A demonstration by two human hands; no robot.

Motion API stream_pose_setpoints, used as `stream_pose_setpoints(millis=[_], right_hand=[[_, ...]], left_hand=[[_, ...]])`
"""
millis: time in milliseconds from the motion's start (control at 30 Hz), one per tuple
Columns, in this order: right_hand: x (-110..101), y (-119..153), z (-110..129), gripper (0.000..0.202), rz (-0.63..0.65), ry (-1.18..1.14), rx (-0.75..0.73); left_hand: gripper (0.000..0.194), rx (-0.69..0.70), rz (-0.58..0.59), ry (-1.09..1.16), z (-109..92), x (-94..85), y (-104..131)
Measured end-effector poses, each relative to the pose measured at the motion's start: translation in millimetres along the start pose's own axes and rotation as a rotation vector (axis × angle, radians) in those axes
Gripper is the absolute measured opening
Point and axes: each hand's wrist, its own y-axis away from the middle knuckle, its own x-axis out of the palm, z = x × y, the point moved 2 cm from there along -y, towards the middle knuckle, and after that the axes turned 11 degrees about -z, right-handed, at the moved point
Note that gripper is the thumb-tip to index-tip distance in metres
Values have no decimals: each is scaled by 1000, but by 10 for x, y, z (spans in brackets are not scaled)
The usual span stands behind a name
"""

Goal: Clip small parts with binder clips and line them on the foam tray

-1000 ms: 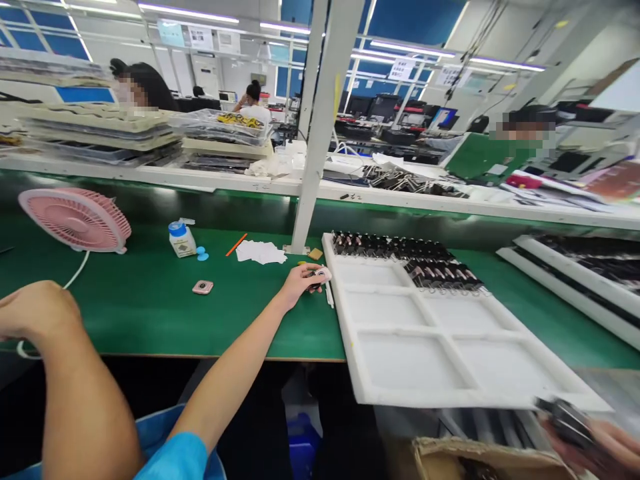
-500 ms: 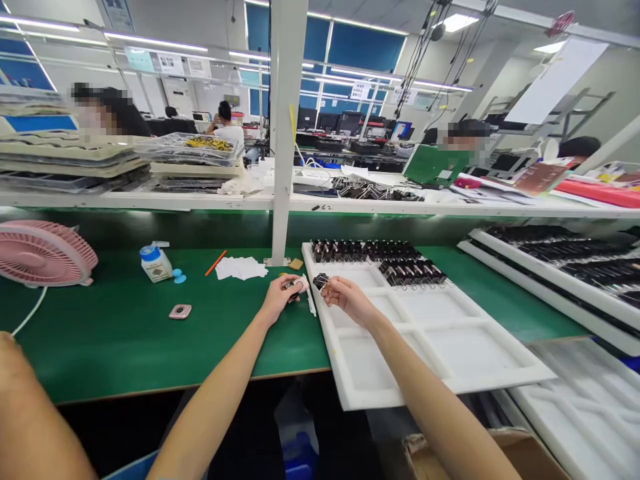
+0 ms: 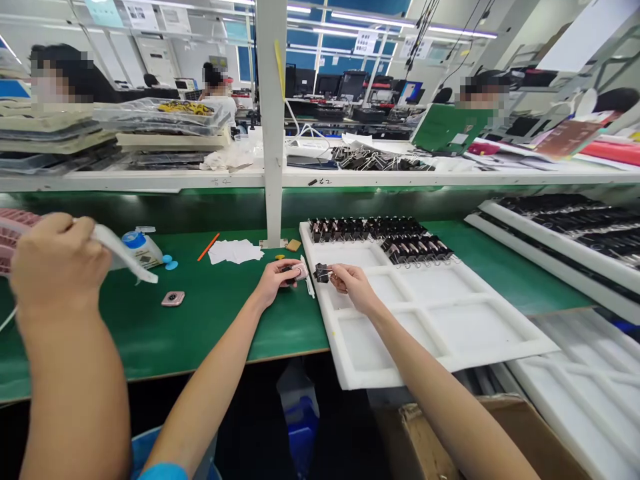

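Note:
My left hand is closed around a pink smartwatch case, with something black beside it under the fingers. Just to the right, my right hand grips a black binder clip by its wire handles. The clip's jaw end points at the watch case, and a small gap separates them. Both hands are over the left rim of a white foam tray. Rows of black binder clips with pink pieces in them fill the tray's far compartments. Another pink watch case lies on the green mat.
At the left, another person's hand holds a white strip near a bottle with a blue cap. White papers and an orange stick lie behind my left hand. A post rises beyond; stacked filled trays stand right.
The other person's arm has come up at the left with a white strip in hand. My hands stay close together, and the binder clip is now turned toward the watch case.

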Motion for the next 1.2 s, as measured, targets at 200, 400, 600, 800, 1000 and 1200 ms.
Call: stream_pose_setpoints(millis=[200, 400, 600, 800, 1000, 1200], right_hand=[[27, 55, 16, 53, 75, 269, -202], [53, 84, 52, 47, 103, 375, -254], [95, 104, 95, 44, 95, 392, -281], [-28, 63, 131, 43, -144, 328, -266], [-779, -10, 279, 47, -750, 327, -278], [-1101, -96, 209, 52, -870, 619, -334]], left_hand=[[48, 39, 59, -118, -60, 31, 53], [49, 50, 100, -142, -87, 76, 85], [48, 60, 105, -164, -85, 82, 85], [57, 151, 54, -129, -31, 37, -7], [61, 173, -21, -19, -20, -5, -77], [60, 155, -7, -3, -45, -2, -44]])
